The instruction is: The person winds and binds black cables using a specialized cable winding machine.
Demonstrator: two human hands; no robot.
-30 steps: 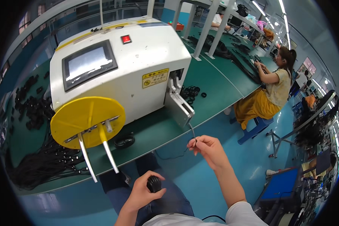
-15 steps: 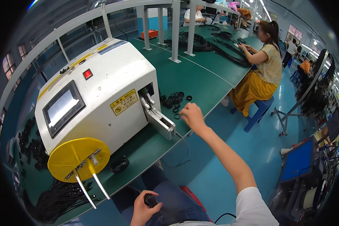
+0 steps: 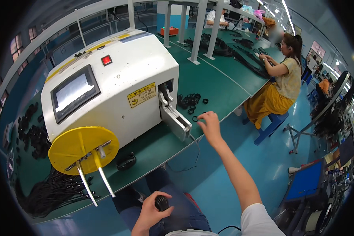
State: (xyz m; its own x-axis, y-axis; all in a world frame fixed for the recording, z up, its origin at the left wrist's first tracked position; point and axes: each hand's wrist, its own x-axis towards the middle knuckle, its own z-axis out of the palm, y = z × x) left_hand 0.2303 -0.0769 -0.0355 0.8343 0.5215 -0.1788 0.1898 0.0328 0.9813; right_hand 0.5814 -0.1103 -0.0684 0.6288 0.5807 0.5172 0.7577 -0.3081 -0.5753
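Note:
My left hand (image 3: 152, 212), low in front of my lap, is closed round a black ribbed bundle (image 3: 161, 203) that looks like a coiled cable. At the table's edge my right hand (image 3: 211, 128) has its fingers bent, thumb and fingertips at the rim of a small black ring (image 3: 195, 118). Behind that ring lie more loose black rings (image 3: 190, 110) and a heap of them (image 3: 187, 101). Left of my right hand, a metal guide arm (image 3: 176, 120) sticks out from the side of a white machine (image 3: 118, 90).
A yellow disc (image 3: 69, 151) with two pale prongs fronts the machine. Near it lie a black coil (image 3: 126, 161) and many black cables (image 3: 55, 192) on the green table (image 3: 157, 151). A person (image 3: 283, 74) sits on a blue stool at right; a blue panel (image 3: 306, 183) stands lower right.
The view has shifted, so the machine and table sit farther right and higher. My right hand stays by the same ring, its fingertips slightly nearer me. My left hand still grips the bundle.

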